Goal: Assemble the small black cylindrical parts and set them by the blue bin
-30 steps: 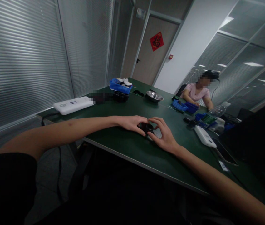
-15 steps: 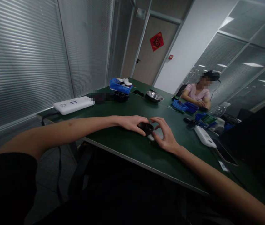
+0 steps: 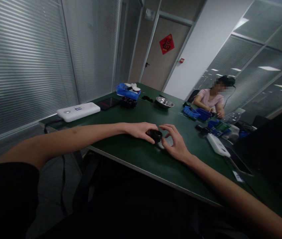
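Note:
My left hand (image 3: 141, 130) is closed around a small black round object (image 3: 157, 135), with the thumb in front and the fingers behind it. The object has a ring-like end facing right; its exact kind is not clear. My right hand (image 3: 175, 143) curves open just to its right, thumb and fingers apart, with the thumb tip close to the object. Whether that thumb touches it I cannot tell. A pale flat piece (image 3: 167, 143) lies on the green table (image 3: 128, 149) beneath the right hand, partly hidden.
A white power bank (image 3: 78, 112) and a dark phone-like slab (image 3: 108, 103) lie left. Behind are a blue basket (image 3: 128, 92), black parts (image 3: 129, 102) and a metal bowl (image 3: 164, 103). A co-worker (image 3: 212, 99) sits across, near blue trays (image 3: 191, 112); another white device (image 3: 218, 145) lies right.
The black object has tilted slightly between my hands, its ring-like end now turned more to the right. My hands have barely moved. The co-worker's hands have moved apart.

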Action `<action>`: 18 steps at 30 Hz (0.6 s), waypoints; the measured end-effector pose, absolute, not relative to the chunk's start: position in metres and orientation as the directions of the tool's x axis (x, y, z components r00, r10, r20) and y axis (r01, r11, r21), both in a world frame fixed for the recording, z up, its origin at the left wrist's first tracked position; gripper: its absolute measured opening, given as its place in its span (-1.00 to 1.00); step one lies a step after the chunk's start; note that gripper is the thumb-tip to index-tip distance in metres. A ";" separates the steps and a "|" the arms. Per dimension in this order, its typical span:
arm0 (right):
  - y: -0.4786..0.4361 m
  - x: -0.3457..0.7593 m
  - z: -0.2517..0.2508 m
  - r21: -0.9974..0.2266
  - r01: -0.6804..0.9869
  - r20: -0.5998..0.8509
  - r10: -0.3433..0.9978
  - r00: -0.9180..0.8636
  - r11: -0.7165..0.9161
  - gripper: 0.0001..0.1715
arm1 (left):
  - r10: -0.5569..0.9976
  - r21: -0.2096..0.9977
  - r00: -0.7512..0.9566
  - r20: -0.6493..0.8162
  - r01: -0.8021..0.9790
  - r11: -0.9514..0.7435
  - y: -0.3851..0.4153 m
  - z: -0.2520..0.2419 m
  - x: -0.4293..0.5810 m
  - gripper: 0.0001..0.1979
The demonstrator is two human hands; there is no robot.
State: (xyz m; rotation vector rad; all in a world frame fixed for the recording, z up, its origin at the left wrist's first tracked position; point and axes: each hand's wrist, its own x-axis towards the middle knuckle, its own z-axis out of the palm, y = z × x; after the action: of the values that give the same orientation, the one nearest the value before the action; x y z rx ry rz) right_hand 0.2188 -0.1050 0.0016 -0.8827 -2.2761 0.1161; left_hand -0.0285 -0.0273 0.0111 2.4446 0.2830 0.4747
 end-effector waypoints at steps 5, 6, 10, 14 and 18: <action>-0.101 0.221 0.000 -0.326 0.580 0.580 0.642 -0.501 0.746 -0.52 | 0.299 0.624 0.916 0.268 0.071 -0.778 -0.029 0.012 -0.028 -0.47; -0.101 0.221 0.000 -0.332 0.583 0.580 0.648 -0.493 0.741 -0.53 | 0.297 0.623 0.917 0.267 0.071 -0.779 -0.029 0.012 -0.028 -0.46; -0.099 0.222 -0.001 -0.333 0.597 0.582 0.657 -0.479 0.730 -0.56 | 0.302 0.623 0.916 0.265 0.077 -0.779 -0.029 0.011 -0.028 -0.46; -0.097 0.222 -0.003 -0.327 0.628 0.577 0.676 -0.459 0.706 -0.59 | 0.299 0.622 0.918 0.262 0.076 -0.779 -0.030 0.012 -0.028 -0.46; -0.098 0.221 -0.002 -0.336 0.636 0.577 0.686 -0.444 0.695 -0.61 | 0.302 0.617 0.917 0.262 0.082 -0.782 -0.030 0.013 -0.028 -0.47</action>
State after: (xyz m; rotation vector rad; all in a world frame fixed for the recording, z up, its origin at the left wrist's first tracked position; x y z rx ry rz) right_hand 0.2214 -0.0981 -0.0016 -1.0053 -2.1930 0.0902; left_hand -0.0277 -0.0304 0.0131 2.4458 0.2729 0.4641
